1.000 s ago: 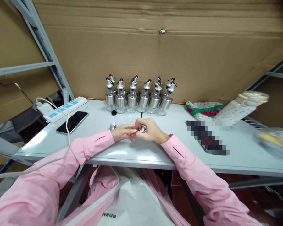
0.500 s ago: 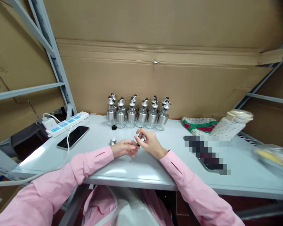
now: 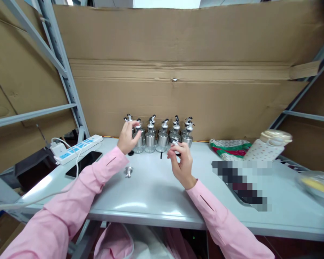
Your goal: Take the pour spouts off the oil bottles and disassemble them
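My left hand (image 3: pixel 126 137) is raised before the left end of the bottle rows, thumb and fingers spread apart; contact with a bottle is unclear. The glass bottles (image 3: pixel 150 138) have steel sleeves and silver-and-black pourer tops. Between the fingertips of my right hand (image 3: pixel 183 162) is a silver-and-black pourer spout (image 3: pixel 175 142), partly covered by the fingers. A loose silver pourer part (image 3: pixel 129 171) lies below my left hand. One small black strip (image 3: pixel 161 155) rests in front of the bottles, and a round black cap (image 3: pixel 131 153) sits by my left wrist.
At left are a white power strip (image 3: pixel 78 149), a phone (image 3: pixel 88 161) and a white cable (image 3: pixel 77 165). To the right stand a white flask (image 3: pixel 267 145), a patterned cloth bag (image 3: pixel 229 147), a pixelated dark object (image 3: pixel 239 185) and a plastic-covered bowl (image 3: pixel 317 185). Cardboard (image 3: pixel 178 97) walls the back.
My left hand has left my right hand and moved up and left to the bottles. My right hand has moved up and right with the spout. The black strip now shows on the table.
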The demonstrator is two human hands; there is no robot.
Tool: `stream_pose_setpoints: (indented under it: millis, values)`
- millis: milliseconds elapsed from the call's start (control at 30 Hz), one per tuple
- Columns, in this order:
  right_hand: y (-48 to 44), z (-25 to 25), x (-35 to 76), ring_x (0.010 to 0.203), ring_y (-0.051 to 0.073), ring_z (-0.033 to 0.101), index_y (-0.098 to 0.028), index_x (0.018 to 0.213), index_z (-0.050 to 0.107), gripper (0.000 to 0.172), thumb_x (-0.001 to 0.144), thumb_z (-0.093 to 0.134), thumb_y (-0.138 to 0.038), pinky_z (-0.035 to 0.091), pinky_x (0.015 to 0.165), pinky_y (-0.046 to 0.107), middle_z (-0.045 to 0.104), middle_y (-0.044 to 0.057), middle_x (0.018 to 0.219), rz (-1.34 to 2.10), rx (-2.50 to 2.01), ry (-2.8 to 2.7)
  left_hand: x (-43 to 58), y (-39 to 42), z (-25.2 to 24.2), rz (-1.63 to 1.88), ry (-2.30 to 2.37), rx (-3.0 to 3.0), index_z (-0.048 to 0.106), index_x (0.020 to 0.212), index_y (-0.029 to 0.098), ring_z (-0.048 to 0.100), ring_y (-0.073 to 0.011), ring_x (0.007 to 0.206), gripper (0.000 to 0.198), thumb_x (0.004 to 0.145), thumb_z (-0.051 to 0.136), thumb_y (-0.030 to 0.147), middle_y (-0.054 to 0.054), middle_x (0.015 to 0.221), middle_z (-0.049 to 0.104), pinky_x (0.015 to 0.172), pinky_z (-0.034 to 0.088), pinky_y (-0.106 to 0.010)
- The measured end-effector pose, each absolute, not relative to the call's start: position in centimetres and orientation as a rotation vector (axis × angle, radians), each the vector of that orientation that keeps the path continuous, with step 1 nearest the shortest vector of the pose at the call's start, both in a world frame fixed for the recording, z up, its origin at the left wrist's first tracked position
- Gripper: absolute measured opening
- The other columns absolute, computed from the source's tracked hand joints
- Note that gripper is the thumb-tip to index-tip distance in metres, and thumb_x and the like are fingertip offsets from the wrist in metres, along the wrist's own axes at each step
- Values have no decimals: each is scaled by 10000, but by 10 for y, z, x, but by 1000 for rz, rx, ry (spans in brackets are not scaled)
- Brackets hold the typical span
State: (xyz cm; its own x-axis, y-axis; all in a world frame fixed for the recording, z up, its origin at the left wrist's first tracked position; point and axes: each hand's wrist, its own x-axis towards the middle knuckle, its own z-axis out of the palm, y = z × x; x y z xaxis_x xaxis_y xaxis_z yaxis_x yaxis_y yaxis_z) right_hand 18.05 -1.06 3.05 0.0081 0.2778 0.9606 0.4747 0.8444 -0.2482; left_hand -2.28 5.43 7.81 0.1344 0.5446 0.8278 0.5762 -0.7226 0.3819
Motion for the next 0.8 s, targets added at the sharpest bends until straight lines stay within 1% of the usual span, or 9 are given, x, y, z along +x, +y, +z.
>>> stream_pose_setpoints:
  millis: [67, 167, 300, 367, 467, 533, 667, 733, 800]
  values:
    - [-14, 32, 180, 880, 166, 534, -226, 910, 496, 170, 813, 487, -87, 491, 677, 293, 522, 25, 804, -273, -579, -1642, -20, 72, 94, -1415, -1232, -2180, 464, 1078, 126, 479, -216, 1012, 327, 773, 511, 233, -111, 1054, 536, 895, 385, -362]
    - [-15, 31, 180, 796, 146, 548, -222, 896, 509, 165, 805, 499, -84, 480, 646, 278, 530, 32, 832, -279, -574, -1727, -7, 96, 113, -973, -1308, -2106, 472, 1129, 130, 423, -260, 1103, 375, 773, 514, 239, -129, 1149, 506, 901, 359, -385]
    - [-13, 29, 181, 685, 108, 536, -215, 877, 516, 142, 808, 496, -92, 466, 584, 242, 512, 34, 858, -234, -601, -1763, 12, 125, 129, -523, -1475, -2050, 578, 1027, 72, 415, -291, 1100, 285, 797, 459, 190, -176, 1112, 537, 884, 325, -423]
    - [-13, 29, 182, 665, 98, 527, -211, 875, 517, 134, 811, 493, -95, 467, 581, 236, 503, 33, 863, -217, -616, -1771, 19, 138, 132, -272, -1566, -2065, 616, 1012, 72, 393, -294, 1128, 286, 800, 443, 156, -181, 1154, 535, 888, 310, -426]
    - [-12, 30, 183, 650, 93, 518, -207, 866, 520, 116, 815, 493, -107, 466, 568, 229, 494, 31, 856, -198, -645, -1784, 24, 152, 130, -156, -1648, -2078, 649, 998, 94, 445, -284, 1068, 305, 800, 417, 98, -173, 1088, 594, 865, 319, -434]
    - [-13, 30, 183, 641, 91, 513, -205, 861, 522, 106, 816, 494, -113, 464, 559, 224, 492, 30, 852, -192, -658, -1786, 27, 155, 128, -153, -1659, -2069, 659, 999, 116, 449, -278, 1069, 339, 815, 378, 74, -164, 1072, 608, 892, 294, -457]
    - [-12, 29, 183, 642, 90, 514, -202, 872, 528, 108, 818, 491, -116, 463, 561, 222, 492, 30, 855, -186, -666, -1764, 31, 152, 131, -233, -1553, -2032, 656, 1022, 133, 350, -272, 1186, 387, 847, 315, 72, -151, 1211, 525, 991, 171, -490]
    - [-11, 28, 183, 648, 92, 519, -201, 876, 531, 109, 817, 489, -119, 463, 570, 225, 493, 28, 850, -175, -669, -1744, 31, 150, 138, -299, -1464, -2015, 661, 1002, 132, 351, -275, 1184, 378, 844, 323, 75, -150, 1218, 510, 991, 173, -492]
    - [-11, 28, 183, 645, 94, 519, -198, 868, 533, 102, 814, 490, -123, 460, 569, 226, 493, 25, 836, -162, -669, -1736, 30, 148, 145, -325, -1418, -2016, 664, 987, 132, 373, -278, 1164, 356, 838, 345, 82, -149, 1189, 526, 975, 202, -482]
